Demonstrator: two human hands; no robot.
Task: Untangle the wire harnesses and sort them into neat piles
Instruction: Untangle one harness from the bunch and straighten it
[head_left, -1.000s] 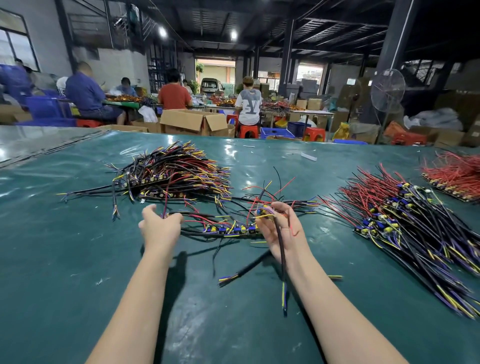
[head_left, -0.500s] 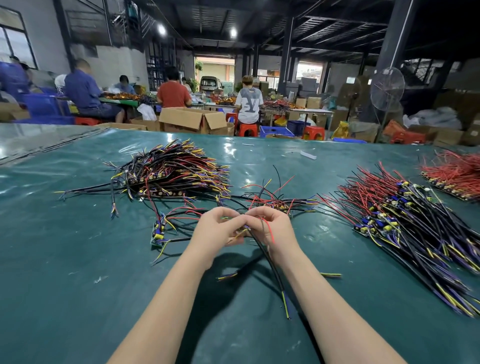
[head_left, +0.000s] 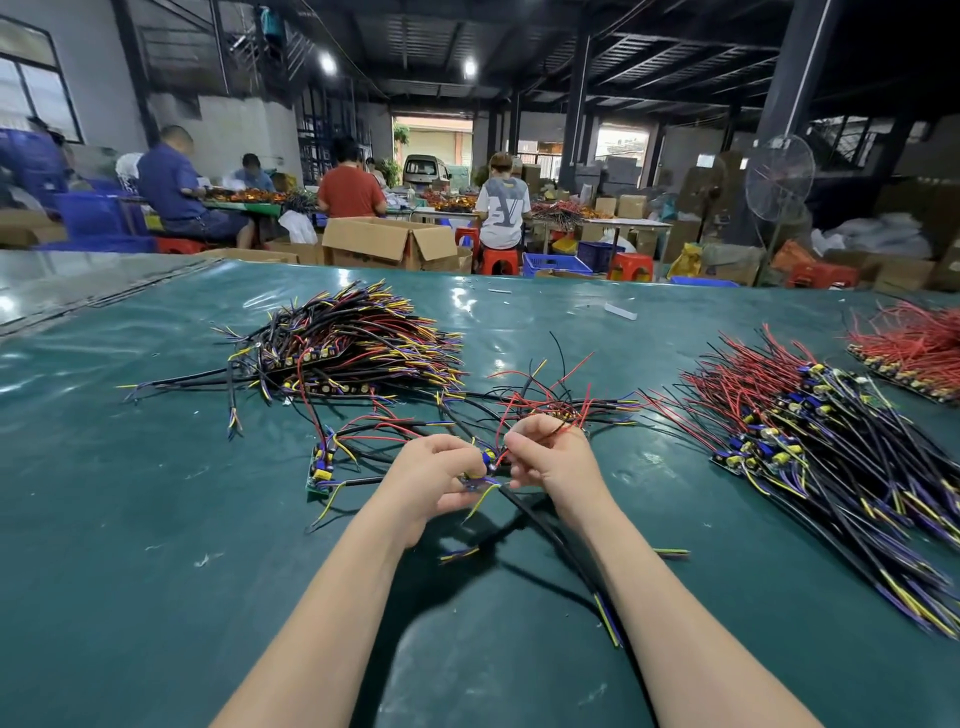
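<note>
1. Both hands meet over the middle of the glossy green counter (head_left: 156, 571). The left hand (head_left: 436, 478) has its fingers curled round the small circuit board of the held harness (head_left: 483, 470), which carries a blue capacitor. The right hand (head_left: 550, 462) pinches that harness's thin red wires between thumb and fingertips.
2. Just beyond the hands, at twelve to one o'clock, lies the tangle (head_left: 550, 400), a loose knot of red and black leads. The pinched wires appear to run into it.
3. A black-and-yellow pile (head_left: 358, 343) lies at ten o'clock and a red-and-black pile (head_left: 810, 447) at three. A red pile (head_left: 914, 348) sits well apart at two. One loose harness (head_left: 322, 467) lies at nine, near the left hand.
4. These look feather-light: limp, smooth-jacketed wires that snag on each other, fixed to a stiff little board.
5. I'd hold the board itself and draw each lead out gently. Tugging on wire ends likely strains the solder joints.
</note>
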